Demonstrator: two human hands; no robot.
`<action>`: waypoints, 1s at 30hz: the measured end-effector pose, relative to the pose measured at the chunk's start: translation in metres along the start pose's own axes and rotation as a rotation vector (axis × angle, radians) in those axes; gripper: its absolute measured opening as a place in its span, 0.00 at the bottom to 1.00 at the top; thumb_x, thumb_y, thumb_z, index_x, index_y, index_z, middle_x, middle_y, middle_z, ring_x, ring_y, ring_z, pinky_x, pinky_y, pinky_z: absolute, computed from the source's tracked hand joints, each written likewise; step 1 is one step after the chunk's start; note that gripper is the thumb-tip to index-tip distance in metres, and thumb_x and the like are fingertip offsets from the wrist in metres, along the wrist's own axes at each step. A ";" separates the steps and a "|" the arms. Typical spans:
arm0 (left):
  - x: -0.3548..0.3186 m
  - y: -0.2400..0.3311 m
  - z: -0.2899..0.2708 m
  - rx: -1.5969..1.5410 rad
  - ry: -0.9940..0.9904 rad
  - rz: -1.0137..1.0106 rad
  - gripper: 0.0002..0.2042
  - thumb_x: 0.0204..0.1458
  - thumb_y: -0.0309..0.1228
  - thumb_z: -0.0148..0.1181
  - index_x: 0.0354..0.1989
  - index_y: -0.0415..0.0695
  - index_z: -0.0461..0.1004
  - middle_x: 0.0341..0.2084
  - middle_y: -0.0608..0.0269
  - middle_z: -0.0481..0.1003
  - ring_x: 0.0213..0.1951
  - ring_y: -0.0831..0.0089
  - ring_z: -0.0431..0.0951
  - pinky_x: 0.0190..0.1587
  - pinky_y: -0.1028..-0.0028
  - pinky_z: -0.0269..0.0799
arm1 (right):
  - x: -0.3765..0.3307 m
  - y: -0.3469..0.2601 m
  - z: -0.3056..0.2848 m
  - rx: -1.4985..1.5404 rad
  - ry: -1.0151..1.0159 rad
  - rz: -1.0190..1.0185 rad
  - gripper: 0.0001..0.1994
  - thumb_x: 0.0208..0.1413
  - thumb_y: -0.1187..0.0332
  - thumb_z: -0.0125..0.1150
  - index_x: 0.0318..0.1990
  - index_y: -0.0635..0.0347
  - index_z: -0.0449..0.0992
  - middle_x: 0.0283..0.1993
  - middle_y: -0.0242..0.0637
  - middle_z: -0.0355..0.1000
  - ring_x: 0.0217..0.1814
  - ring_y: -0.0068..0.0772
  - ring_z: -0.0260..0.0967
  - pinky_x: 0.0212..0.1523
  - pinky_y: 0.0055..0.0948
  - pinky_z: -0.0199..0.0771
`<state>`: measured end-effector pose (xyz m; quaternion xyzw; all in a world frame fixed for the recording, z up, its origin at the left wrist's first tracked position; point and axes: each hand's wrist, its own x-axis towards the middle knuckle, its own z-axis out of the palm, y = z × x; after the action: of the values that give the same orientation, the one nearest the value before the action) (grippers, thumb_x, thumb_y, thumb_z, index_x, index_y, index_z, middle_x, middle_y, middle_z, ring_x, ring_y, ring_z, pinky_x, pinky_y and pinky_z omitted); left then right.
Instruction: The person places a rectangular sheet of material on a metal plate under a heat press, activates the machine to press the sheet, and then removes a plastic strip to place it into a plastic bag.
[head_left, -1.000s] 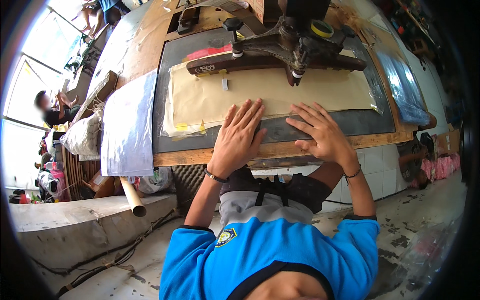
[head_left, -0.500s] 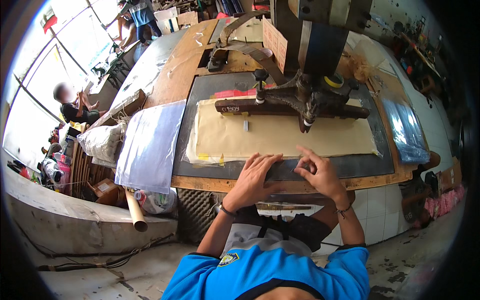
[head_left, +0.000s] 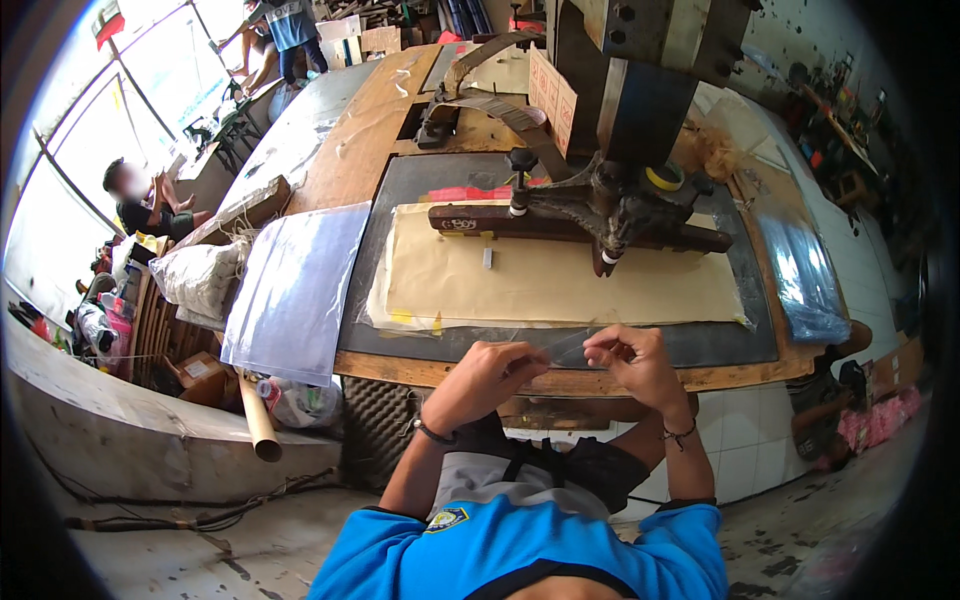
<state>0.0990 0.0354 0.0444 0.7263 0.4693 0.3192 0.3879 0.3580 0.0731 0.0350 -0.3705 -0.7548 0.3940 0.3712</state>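
Above the near edge of the dark bed, my left hand (head_left: 490,375) is closed, its fingertips pressed together and pointing right. A short gap away, my right hand (head_left: 638,365) pinches with thumb and fingers, facing the left one. Between the two fingertips shows a thin clear plastic strip (head_left: 568,354), faint against the dark surface. Beyond my hands lies a tan sheet (head_left: 540,290) with yellow tape bits at its near edge. A dark metal bar (head_left: 470,220) of the press rests over its far part. On the sheet sits a small grey block (head_left: 487,258).
The heavy press column (head_left: 650,110) rises at the far middle, with a yellow tape roll (head_left: 664,178) on its arm. Clear plastic sheets (head_left: 295,290) lie left; bluish plastic bags (head_left: 800,280) lie right. A cardboard tube (head_left: 260,425) juts out below. Another person (head_left: 155,205) sits at far left.
My left hand has drawn down from spread fingers to closed fingertips. My right hand's raised fingers have come together, slightly lower. The thin clear strip now shows between them.
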 end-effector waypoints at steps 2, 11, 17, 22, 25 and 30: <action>-0.004 -0.008 -0.010 0.079 -0.035 0.060 0.08 0.59 0.29 0.62 0.43 0.41 0.82 0.31 0.53 0.82 0.32 0.60 0.84 0.38 0.67 0.79 | 0.001 0.006 -0.003 0.032 0.024 -0.020 0.08 0.60 0.70 0.69 0.45 0.60 0.83 0.34 0.35 0.83 0.30 0.16 0.77 0.31 0.19 0.75; 0.014 0.004 -0.029 0.273 -0.042 0.086 0.08 0.57 0.32 0.65 0.37 0.40 0.81 0.29 0.54 0.82 0.31 0.57 0.83 0.36 0.64 0.77 | 0.023 0.003 -0.015 0.013 -0.018 -0.001 0.08 0.59 0.71 0.70 0.44 0.60 0.83 0.35 0.32 0.83 0.27 0.13 0.74 0.28 0.18 0.73; 0.009 -0.020 -0.049 0.382 -0.091 0.099 0.08 0.58 0.33 0.61 0.38 0.42 0.80 0.28 0.55 0.81 0.34 0.55 0.82 0.38 0.61 0.75 | 0.016 0.026 -0.021 0.059 0.002 0.039 0.04 0.58 0.75 0.69 0.40 0.61 0.84 0.34 0.31 0.82 0.28 0.14 0.74 0.29 0.19 0.74; 0.026 -0.019 -0.042 0.656 0.044 0.188 0.14 0.55 0.24 0.58 0.49 0.47 0.79 0.35 0.60 0.78 0.41 0.61 0.78 0.47 0.64 0.71 | 0.031 0.008 -0.020 -0.315 -0.006 -0.060 0.09 0.54 0.75 0.70 0.43 0.52 0.85 0.35 0.31 0.82 0.29 0.24 0.76 0.32 0.25 0.77; 0.035 -0.031 -0.038 0.716 0.097 0.272 0.22 0.51 0.21 0.57 0.56 0.49 0.78 0.37 0.62 0.75 0.45 0.64 0.75 0.53 0.65 0.67 | 0.034 0.015 -0.019 -0.472 0.024 -0.206 0.13 0.50 0.76 0.71 0.43 0.47 0.86 0.36 0.29 0.81 0.35 0.33 0.76 0.38 0.30 0.79; 0.024 -0.047 -0.029 0.768 0.064 0.236 0.33 0.49 0.20 0.57 0.68 0.53 0.70 0.48 0.59 0.70 0.52 0.60 0.68 0.59 0.62 0.63 | 0.023 0.036 -0.022 -0.601 0.073 -0.251 0.15 0.46 0.77 0.71 0.42 0.45 0.87 0.40 0.25 0.81 0.43 0.33 0.75 0.44 0.32 0.77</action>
<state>0.0634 0.0770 0.0205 0.8569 0.4796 0.1857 0.0342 0.3762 0.1144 0.0195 -0.3817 -0.8631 0.0914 0.3179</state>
